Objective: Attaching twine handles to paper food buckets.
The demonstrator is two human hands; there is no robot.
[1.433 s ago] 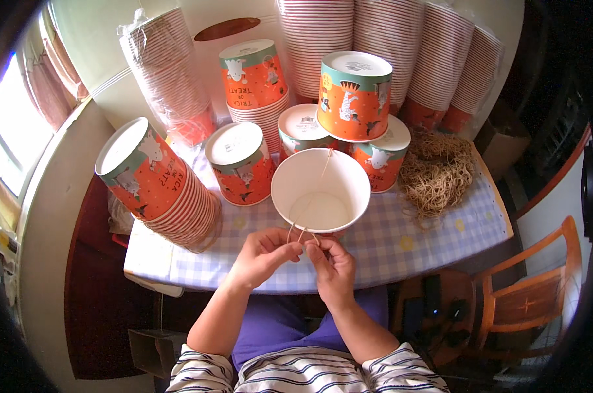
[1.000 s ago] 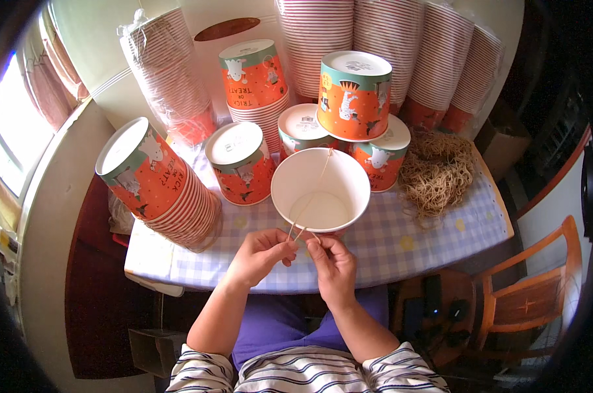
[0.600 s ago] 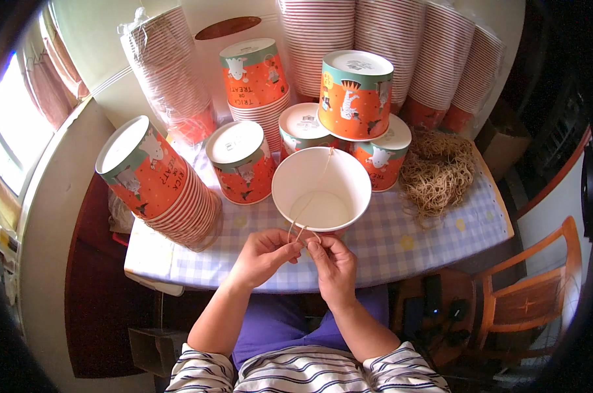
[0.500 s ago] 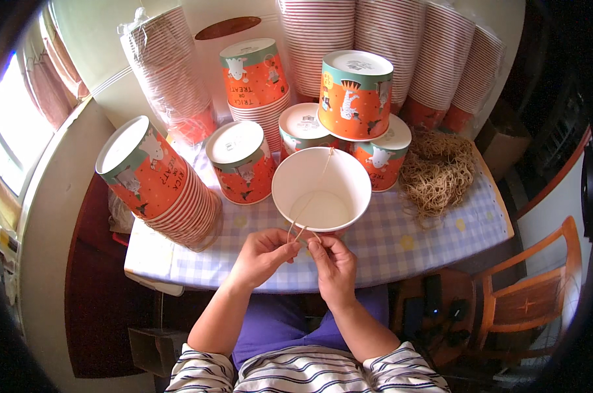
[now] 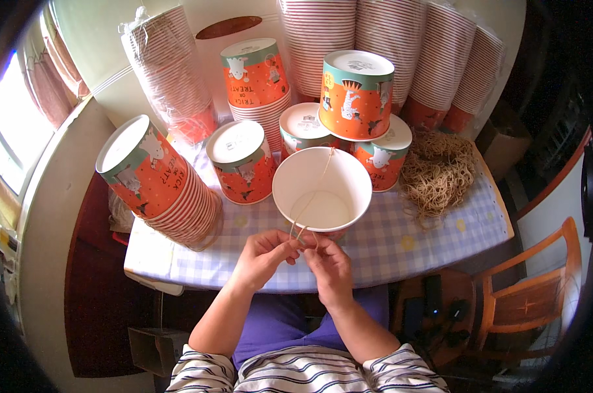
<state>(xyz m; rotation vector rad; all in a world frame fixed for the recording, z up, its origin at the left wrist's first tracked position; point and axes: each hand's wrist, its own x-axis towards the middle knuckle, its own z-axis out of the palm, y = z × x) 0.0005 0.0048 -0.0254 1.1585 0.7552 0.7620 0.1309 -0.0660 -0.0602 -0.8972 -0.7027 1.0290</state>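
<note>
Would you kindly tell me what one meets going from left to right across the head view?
Window, front stack of orange buckets, left hand, right hand, heap of brown string, wooden chair.

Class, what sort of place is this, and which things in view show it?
Probably a room in a home, used as a workspace: a checked tablecloth, a wooden chair and tall stacks of buckets.

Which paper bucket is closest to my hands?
The mouth-up bucket just beyond your hands, the only one with a thin cord running across its open mouth to them. The other buckets stand farther away.
</note>
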